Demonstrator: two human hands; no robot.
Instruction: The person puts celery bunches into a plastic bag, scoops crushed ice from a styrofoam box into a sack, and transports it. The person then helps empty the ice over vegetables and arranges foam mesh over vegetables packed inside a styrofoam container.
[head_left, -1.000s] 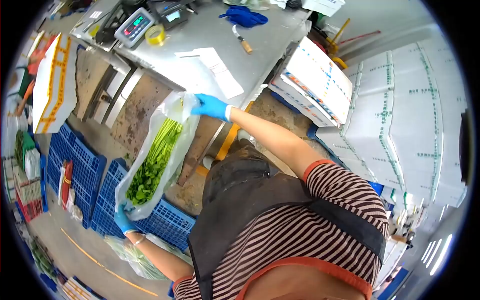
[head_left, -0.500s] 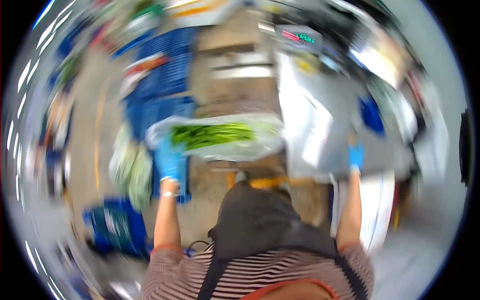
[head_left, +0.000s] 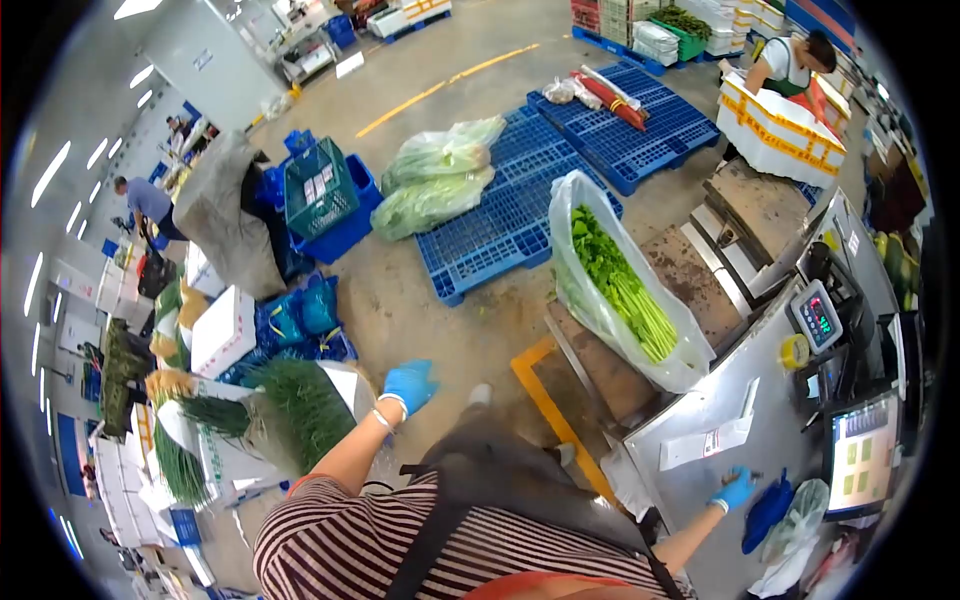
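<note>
My left hand [head_left: 409, 388], in a blue glove, hangs over the floor beside the bunches of long thin greens [head_left: 305, 410]. Its fingers are stretched out and hold nothing. My right hand [head_left: 735, 489], also gloved in blue, is low over the metal table [head_left: 670, 510]. Its fingers are closed around a small dark thing that is too small to name. Close to it lie a dark blue cloth-like item [head_left: 768, 515] and a white paper strip with a label [head_left: 708, 441]. A clear plastic bag [head_left: 573, 265] of leafy celery-like greens [head_left: 628, 290] lies on the brown platform, apart from both hands.
A digital scale display [head_left: 818, 315], yellow tape roll [head_left: 795, 352] and monitor [head_left: 862, 455] stand along the table. Blue pallets [head_left: 500, 225] carry bagged vegetables [head_left: 440, 180]. A co-worker [head_left: 790, 70] bends over a white foam box [head_left: 780, 130]. Crates [head_left: 322, 190] stand left.
My left hand has come away from the bag of greens and moved toward my body's left. The view has turned left. My right hand stays over the metal table.
</note>
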